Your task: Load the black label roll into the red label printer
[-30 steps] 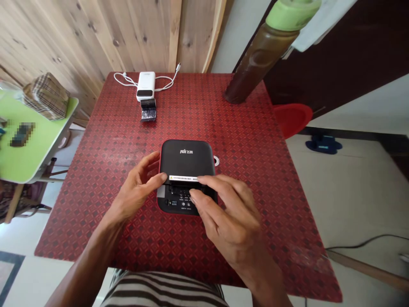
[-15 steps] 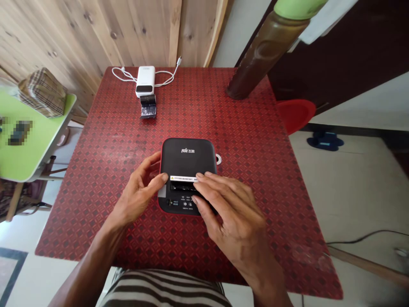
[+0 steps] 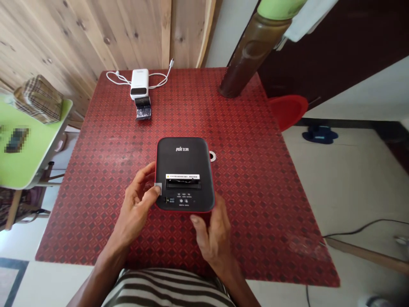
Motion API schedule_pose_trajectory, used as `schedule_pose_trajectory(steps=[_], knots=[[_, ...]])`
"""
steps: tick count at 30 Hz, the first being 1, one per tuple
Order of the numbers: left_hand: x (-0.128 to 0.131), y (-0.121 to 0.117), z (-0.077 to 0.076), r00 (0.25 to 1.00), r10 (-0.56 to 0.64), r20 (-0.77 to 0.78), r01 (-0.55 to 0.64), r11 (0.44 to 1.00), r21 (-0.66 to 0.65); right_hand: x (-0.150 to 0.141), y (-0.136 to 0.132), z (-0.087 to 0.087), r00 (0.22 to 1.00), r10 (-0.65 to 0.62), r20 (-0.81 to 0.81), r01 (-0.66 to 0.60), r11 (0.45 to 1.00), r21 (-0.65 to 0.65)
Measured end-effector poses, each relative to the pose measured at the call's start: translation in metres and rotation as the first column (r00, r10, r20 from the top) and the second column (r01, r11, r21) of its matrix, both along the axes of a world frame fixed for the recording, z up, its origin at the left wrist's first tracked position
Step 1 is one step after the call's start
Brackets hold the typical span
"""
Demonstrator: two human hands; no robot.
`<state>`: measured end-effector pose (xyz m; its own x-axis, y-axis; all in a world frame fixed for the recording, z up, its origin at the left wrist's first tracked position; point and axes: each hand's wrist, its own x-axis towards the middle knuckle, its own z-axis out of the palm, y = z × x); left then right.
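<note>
A black receipt printer (image 3: 183,164) with red sides faces me at the middle of the red patterned table. Across its top run a white warning label and a narrow slot, where something thin and black shows. My left hand (image 3: 138,202) grips its left side, the thumb pressed on a greyish sticker at the edge and the fingers down along the side. At the front right corner, my right hand (image 3: 214,232) holds the printer, fingers against the right side and partly hidden, thumb in front of the near edge. A small white ring-shaped thing (image 3: 212,156) shows beside the printer's right side.
A white power bank (image 3: 139,82) with a white cable lies at the back left, a crumpled black strip (image 3: 143,109) before it. A tall brown bottle (image 3: 249,55) with a green lid stands at the back right. A red stool (image 3: 289,110) sits beyond the right edge.
My right hand has left the printer's slot and label and moved down to its front right corner. My left thumb has shifted down slightly onto the sticker. The view has shifted a little.
</note>
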<state>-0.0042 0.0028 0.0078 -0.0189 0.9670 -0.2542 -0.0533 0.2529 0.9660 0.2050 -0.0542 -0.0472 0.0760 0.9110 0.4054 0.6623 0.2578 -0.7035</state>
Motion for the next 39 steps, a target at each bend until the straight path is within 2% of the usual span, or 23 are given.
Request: schedule_pose_trajectory(steps=[5,10,23,29,32,35,37,39], knots=[[0.004,0.001,0.002,1.000,0.009,0.021,-0.010,1.000,0.011,-0.010,0.002,-0.012,1.000,-0.010,-0.009,0.009,0.999,-0.030],[0.007,0.001,0.005,0.999,0.016,0.042,-0.015,1.000,-0.022,-0.007,0.002,-0.012,0.999,-0.015,-0.028,0.014,0.999,-0.035],[0.013,0.003,0.009,0.999,0.031,0.038,-0.032,0.999,0.005,-0.008,0.003,-0.013,1.000,-0.022,0.007,0.022,1.000,-0.012],[0.012,0.002,0.005,0.999,0.022,0.034,-0.022,1.000,0.012,-0.008,0.001,-0.010,1.000,0.003,0.007,-0.003,1.000,-0.026],[0.009,0.000,0.002,0.999,0.020,0.024,-0.021,0.999,0.036,0.000,0.001,0.004,1.000,-0.019,-0.025,0.019,1.000,-0.022],[0.005,0.000,0.001,1.000,-0.006,0.004,0.006,0.999,0.050,0.014,0.014,0.033,0.999,-0.054,-0.009,0.054,0.996,0.072],[0.004,0.001,0.000,1.000,-0.030,-0.001,0.030,0.997,0.075,0.021,0.034,0.056,0.999,0.004,0.038,-0.010,0.988,0.156],[0.003,0.002,-0.001,0.999,-0.041,0.004,0.041,0.993,0.109,0.022,0.060,0.076,0.979,0.145,0.146,-0.172,0.966,0.195]])
